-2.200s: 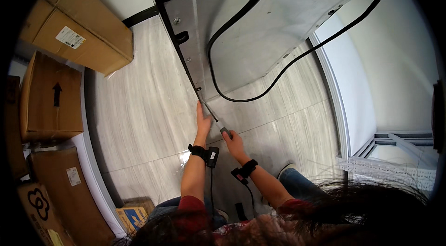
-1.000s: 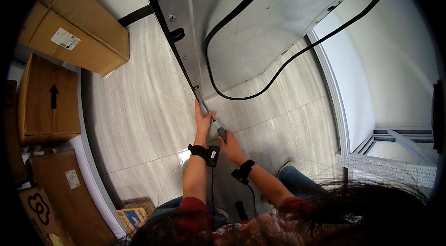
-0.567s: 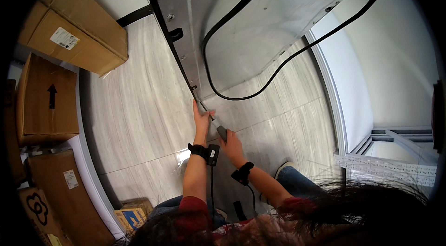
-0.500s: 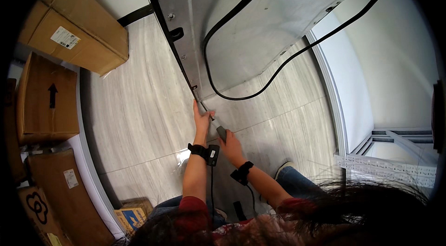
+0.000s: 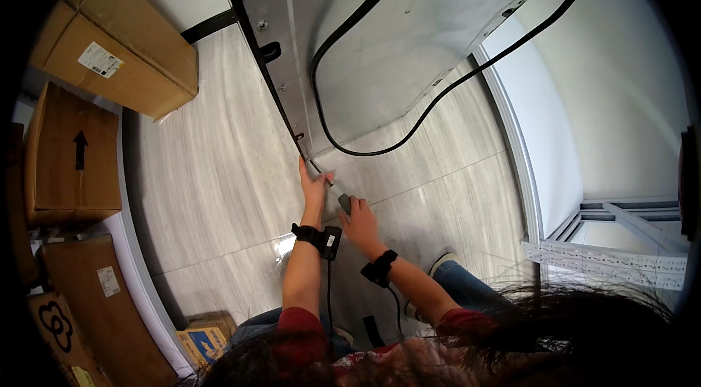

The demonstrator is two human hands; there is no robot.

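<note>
Gripping the screwdriver (image 5: 345, 203) in the right hand (image 5: 361, 226), just below frame centre, fingers curled round the dark grip. Runs up-left along a thin shaft (image 5: 316, 167) to the bottom corner of the big silver metal cabinet (image 5: 394, 44). Too small to tell if seated in anything at the tip.

Reaching in with the left hand (image 5: 314, 186), just left of the shaft: forefinger straight out, at or just beside the cabinet corner, thumb across toward the shaft. Can't tell if pinching it or only alongside.

Handling, judging by looks: light, stiff end to end, not fragile. Probably decent friction on the thick grip, slick on bare steel. Best held full-hand on the grip for torque, plus a loose thumb-and-forefinger guide on the shaft. Don't squeeze there; needs to spin freely. Keep in line with the shaft; could skid if tilted, with left fingertips right by the tip.

Treat the cabinet as heavy and rigid: fine to brace against, maybe sharp along the sheet edges.

Watch the black cable (image 5: 366, 5), looping down the cabinet face to just above the hands. Looks springy, apart from the shaft.
</note>
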